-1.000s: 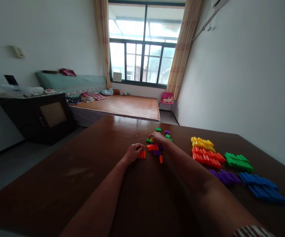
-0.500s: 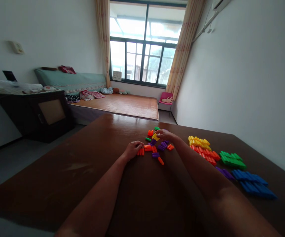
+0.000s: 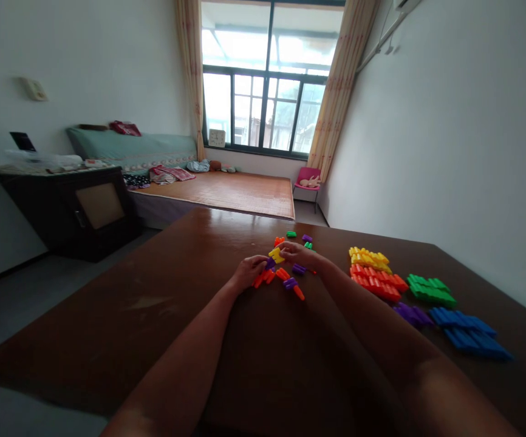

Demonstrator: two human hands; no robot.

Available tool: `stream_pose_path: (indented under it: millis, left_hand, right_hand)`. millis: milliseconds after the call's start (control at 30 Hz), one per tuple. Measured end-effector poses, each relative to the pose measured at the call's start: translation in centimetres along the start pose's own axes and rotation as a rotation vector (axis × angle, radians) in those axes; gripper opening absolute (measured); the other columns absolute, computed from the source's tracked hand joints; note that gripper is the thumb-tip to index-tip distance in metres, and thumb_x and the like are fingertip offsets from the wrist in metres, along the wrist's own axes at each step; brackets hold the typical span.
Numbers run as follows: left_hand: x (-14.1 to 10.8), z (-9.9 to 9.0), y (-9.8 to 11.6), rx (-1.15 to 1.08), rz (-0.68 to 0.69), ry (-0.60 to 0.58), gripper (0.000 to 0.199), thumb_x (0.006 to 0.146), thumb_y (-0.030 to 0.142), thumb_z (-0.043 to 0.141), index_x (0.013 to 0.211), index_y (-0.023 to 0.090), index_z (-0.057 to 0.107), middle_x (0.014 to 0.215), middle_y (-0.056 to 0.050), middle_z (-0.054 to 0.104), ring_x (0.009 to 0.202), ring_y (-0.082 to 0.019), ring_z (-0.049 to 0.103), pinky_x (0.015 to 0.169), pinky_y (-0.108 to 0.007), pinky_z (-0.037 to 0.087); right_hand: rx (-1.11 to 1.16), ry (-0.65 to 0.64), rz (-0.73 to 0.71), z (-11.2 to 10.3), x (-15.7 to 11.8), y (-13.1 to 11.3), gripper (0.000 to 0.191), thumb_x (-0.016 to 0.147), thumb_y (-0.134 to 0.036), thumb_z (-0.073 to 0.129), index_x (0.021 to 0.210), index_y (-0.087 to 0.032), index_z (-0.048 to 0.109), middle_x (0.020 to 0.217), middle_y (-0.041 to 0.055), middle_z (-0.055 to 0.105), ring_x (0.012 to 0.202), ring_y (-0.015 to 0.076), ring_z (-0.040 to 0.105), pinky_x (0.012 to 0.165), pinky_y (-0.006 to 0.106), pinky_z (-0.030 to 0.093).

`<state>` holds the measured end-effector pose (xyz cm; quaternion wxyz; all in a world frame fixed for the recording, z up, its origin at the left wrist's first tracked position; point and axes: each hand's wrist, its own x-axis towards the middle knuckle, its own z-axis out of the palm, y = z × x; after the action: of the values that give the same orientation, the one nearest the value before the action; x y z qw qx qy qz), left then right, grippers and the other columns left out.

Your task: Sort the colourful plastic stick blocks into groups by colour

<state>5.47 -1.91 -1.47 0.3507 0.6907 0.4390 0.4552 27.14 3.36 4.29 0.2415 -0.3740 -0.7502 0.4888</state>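
My right hand (image 3: pixel 294 252) pinches a yellow plastic building piece (image 3: pixel 276 255) just above the dark brown table. My left hand (image 3: pixel 250 269) has its fingers closed on a purple building piece (image 3: pixel 270 263), which meets the underside of the yellow one. Orange pieces (image 3: pixel 264 278) lie beneath the left fingertips. Closer to me, a purple piece (image 3: pixel 290 283) touches an orange piece (image 3: pixel 299 293). Another purple piece (image 3: pixel 298 269) rests below my right wrist, and an orange piece (image 3: pixel 279 241) sits behind my right fingers.
On the table's right stand rows of joined pieces: yellow (image 3: pixel 368 258), orange (image 3: pixel 376 281), green (image 3: pixel 431 290), purple (image 3: pixel 411 314) and blue (image 3: pixel 470 332). Loose green (image 3: pixel 291 233) and purple (image 3: pixel 307 238) pieces lie behind my hands. The brown table (image 3: pixel 153 328) ends before a bed (image 3: pixel 226 193).
My right hand has moved left with the yellow piece, toward my left hand. The left fingers now hold the purple piece. Some loose orange and purple pieces have shifted.
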Motion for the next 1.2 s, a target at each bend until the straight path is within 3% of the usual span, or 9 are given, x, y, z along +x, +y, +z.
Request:
stream_pose_path:
  millis: [133, 233, 333, 500, 667, 733, 900, 1200]
  left_hand:
    - [-0.1, -0.2, 0.6, 0.068, 0.004, -0.059, 0.036, 0.084, 0.04, 0.055, 0.101, 0.014, 0.072, 0.09, -0.006, 0.074, 0.081, -0.019, 0.065, 0.074, -0.027, 0.051]
    - [-0.1, -0.5, 1.1, 0.11, -0.004, -0.062, 0.037, 0.084, 0.043, 0.055, 0.101, 0.015, 0.072, 0.09, -0.006, 0.074, 0.082, -0.02, 0.066, 0.074, -0.027, 0.051]
    - [0.0, -0.7, 1.3, 0.135, -0.02, -0.052, 0.038, 0.082, 0.045, 0.056, 0.101, 0.016, 0.072, 0.091, -0.006, 0.074, 0.082, -0.02, 0.066, 0.074, -0.028, 0.051]
    - [0.1, -0.8, 1.3, 0.147, -0.04, -0.048, 0.042, 0.08, 0.048, 0.057, 0.103, 0.016, 0.071, 0.093, -0.006, 0.074, 0.083, -0.021, 0.067, 0.075, -0.03, 0.051]
    - [0.3, -0.8, 0.9, 0.146, -0.057, -0.048, 0.045, 0.08, 0.051, 0.057, 0.105, 0.016, 0.071, 0.093, -0.006, 0.074, 0.084, -0.022, 0.067, 0.074, -0.03, 0.052]
    - [0.2, -0.9, 1.0, 0.14, -0.072, -0.051, 0.047, 0.08, 0.051, 0.057, 0.107, 0.015, 0.07, 0.093, -0.006, 0.074, 0.083, -0.021, 0.067, 0.073, -0.029, 0.052]
    - [0.0, -1.0, 1.7, 0.115, -0.108, -0.053, 0.048, 0.079, 0.053, 0.059, 0.107, 0.016, 0.07, 0.093, -0.005, 0.074, 0.084, -0.021, 0.067, 0.074, -0.029, 0.052]
    - [0.1, -1.0, 0.5, 0.077, -0.09, -0.058, 0.048, 0.08, 0.052, 0.06, 0.109, 0.016, 0.07, 0.096, -0.006, 0.074, 0.086, -0.022, 0.067, 0.075, -0.029, 0.053]
  right_hand:
    - [-0.284, 0.183, -0.031, -0.1, 0.0, 0.7, 0.017, 0.082, -0.032, 0.06, 0.094, -0.02, 0.061, 0.085, 0.0015, 0.065, 0.076, 0.014, 0.06, 0.069, 0.025, 0.05]
    - [-0.375, 0.362, -0.006, -1.9, -1.1, 1.5, 0.013, 0.082, -0.028, 0.058, 0.091, -0.02, 0.061, 0.087, 0.0016, 0.065, 0.079, 0.0143, 0.06, 0.072, 0.025, 0.05]
    - [-0.331, 0.503, 0.066, -5.6, -3.9, 2.8, 0.013, 0.079, -0.028, 0.061, 0.089, -0.02, 0.06, 0.084, 0.0019, 0.066, 0.076, 0.0145, 0.061, 0.069, 0.026, 0.05]
    - [-0.159, 0.8, 0.195, -14.0, -11.5, 5.7, 0.024, 0.074, -0.031, 0.068, 0.09, -0.018, 0.057, 0.084, 0.0041, 0.067, 0.071, 0.0142, 0.063, 0.065, 0.026, 0.052]
    - [-0.301, 1.082, 0.496, -20.3, -18.1, 8.6, 0.02, 0.07, -0.031, 0.072, 0.079, -0.017, 0.06, 0.07, 0.004, 0.067, 0.062, 0.0139, 0.062, 0.061, 0.025, 0.051]
    - [-0.361, 1.073, 0.564, -21.5, -19.6, 9.4, 0.018, 0.069, -0.032, 0.072, 0.076, -0.017, 0.063, 0.065, 0.0043, 0.067, 0.061, 0.0147, 0.062, 0.061, 0.025, 0.049]
    - [-0.605, 0.86, 0.735, -22.2, -20.2, 10.1, 0.024, 0.07, -0.039, 0.069, 0.072, -0.015, 0.071, 0.064, 0.0049, 0.069, 0.063, 0.0157, 0.064, 0.059, 0.023, 0.045]
    - [-0.737, 0.801, 0.769, -21.1, -18.3, 10.0, 0.032, 0.075, -0.045, 0.064, 0.077, -0.015, 0.073, 0.07, 0.0091, 0.07, 0.072, 0.0212, 0.066, 0.062, 0.027, 0.044]
